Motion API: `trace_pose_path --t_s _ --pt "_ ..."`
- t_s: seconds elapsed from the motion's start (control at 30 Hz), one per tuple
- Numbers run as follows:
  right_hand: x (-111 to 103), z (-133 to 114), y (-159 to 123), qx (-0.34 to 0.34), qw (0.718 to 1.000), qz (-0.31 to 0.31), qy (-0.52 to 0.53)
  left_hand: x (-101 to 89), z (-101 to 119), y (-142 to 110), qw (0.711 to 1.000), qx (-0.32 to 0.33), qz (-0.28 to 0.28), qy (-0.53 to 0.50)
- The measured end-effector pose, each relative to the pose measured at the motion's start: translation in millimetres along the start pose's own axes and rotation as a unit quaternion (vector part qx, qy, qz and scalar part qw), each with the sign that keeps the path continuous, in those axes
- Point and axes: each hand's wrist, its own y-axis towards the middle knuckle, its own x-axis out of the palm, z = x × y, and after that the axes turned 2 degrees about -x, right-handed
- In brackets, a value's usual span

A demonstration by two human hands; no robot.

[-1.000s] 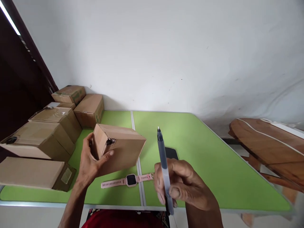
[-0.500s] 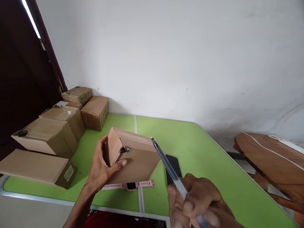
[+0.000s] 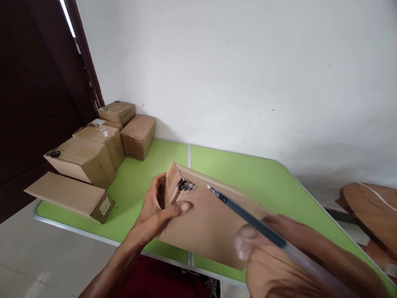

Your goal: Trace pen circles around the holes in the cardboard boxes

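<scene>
My left hand (image 3: 155,211) grips the left end of a brown cardboard box (image 3: 206,221), thumb on its near face beside a black smudge (image 3: 186,186). The box is lifted and tilted above the green table (image 3: 248,174). My right hand (image 3: 279,260), blurred at the lower right, holds a pen (image 3: 245,213) whose tip points up and left, close to the box's top face near the smudge. The box hides what lies under it on the table.
Several taped cardboard boxes (image 3: 93,153) sit on the table's left end, one flat box (image 3: 70,196) nearest the front edge. A white wall is behind. A wooden piece (image 3: 369,207) stands at the right. Tiled floor lies at lower left.
The box has come nearer and larger, now covering the pink watch and black phone. My right hand swung the pen down towards the box. The view shifted right.
</scene>
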Motion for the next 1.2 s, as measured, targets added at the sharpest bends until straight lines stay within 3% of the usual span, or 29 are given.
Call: trace_pose_path --t_s 0.17,0.27,0.4,0.87,1.2 --pt "39 -5 -4 -0.053 0.998 -0.012 0.021 -1.5 0 -3 0.999 -0.018 -0.004 -0.026" --pt "48 -7 -2 -0.085 0.996 -0.036 -0.007 -1.1 4 -6 0.999 -0.024 -0.008 -0.037" --pt "47 -5 2 -0.118 0.991 -0.06 -0.011 2.0 7 -8 0.998 -0.022 -0.025 -0.062" --pt "44 -6 8 -0.135 0.987 -0.079 -0.044 3.2 2 -8 0.998 0.0 -0.02 -0.052" --pt "40 -7 8 -0.127 0.988 -0.056 -0.064 4.1 5 -11 0.999 -0.01 -0.002 -0.031"
